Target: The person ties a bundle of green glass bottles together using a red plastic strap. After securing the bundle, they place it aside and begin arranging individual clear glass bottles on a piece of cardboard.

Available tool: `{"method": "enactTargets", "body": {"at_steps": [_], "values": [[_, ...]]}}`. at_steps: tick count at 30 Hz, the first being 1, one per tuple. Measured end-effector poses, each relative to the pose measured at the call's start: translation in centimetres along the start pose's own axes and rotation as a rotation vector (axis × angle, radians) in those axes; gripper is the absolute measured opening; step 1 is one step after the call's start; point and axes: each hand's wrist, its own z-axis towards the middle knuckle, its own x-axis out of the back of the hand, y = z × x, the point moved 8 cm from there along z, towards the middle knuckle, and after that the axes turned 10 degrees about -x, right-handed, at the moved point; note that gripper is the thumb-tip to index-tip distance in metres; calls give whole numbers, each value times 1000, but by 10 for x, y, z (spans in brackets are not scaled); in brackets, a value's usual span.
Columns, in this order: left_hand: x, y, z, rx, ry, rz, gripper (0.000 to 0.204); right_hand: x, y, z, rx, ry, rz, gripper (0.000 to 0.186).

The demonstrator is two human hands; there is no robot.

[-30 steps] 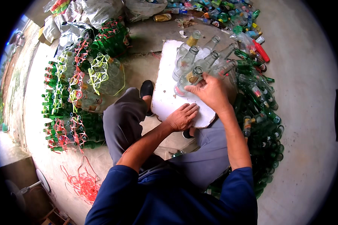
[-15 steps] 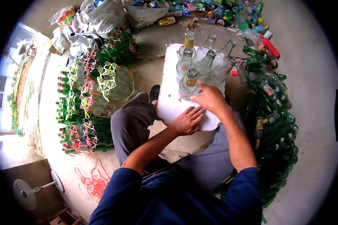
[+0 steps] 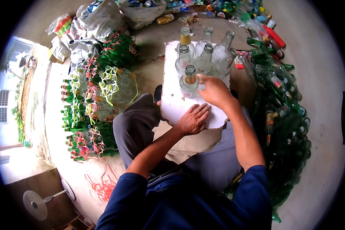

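Several clear glass bottles (image 3: 204, 61) stand upright in a close group on a white board (image 3: 170, 103) between my knees. The nearest bottle (image 3: 189, 87) has a gold neck label and stands at the front of the group. My left hand (image 3: 194, 119) lies flat on the board's near part, fingers together and stretched out, holding nothing. Beside the right side of that front bottle is my right hand (image 3: 216, 91), thumb and index finger apart; whether a fingertip touches the glass is unclear. Its other fingers are mostly hidden beneath the hand.
Bundles of green and clear bottles tied with red and yellow straps (image 3: 110, 86) stand at left. Loose green bottles (image 3: 283, 134) are heaped along the right. Red strapping (image 3: 103, 188) lies on the floor near a fan (image 3: 35, 205). Filled bags (image 3: 103, 23) sit at back left.
The view has shifted slightly, moving the board and bottles a little up in the picture. My right hand stays beside the front bottle, and my left hand remains on the board.
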Motion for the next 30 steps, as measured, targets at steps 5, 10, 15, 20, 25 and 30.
{"method": "enactTargets", "body": {"at_steps": [5, 10, 15, 20, 25, 30], "values": [[1, 1, 0, -5, 16, -4, 70, 13, 1, -3, -26, 20, 94, 54], [1, 1, 0, -3, 15, 1, 68, 28, -19, -6, 35, 88, 296, 54], [2, 1, -2, -2, 24, 5, 69, 37, -43, -8, 132, 185, 282, 52], [4, 0, -3, 2, 35, -14, 71, 40, -59, -10, 138, 325, 191, 47], [2, 0, -6, -7, 50, -13, 73, 36, -68, -4, 134, 373, 141, 37], [-1, 0, -7, 0, 59, -39, 71, 34, -71, -5, 237, 370, 177, 20]]}}
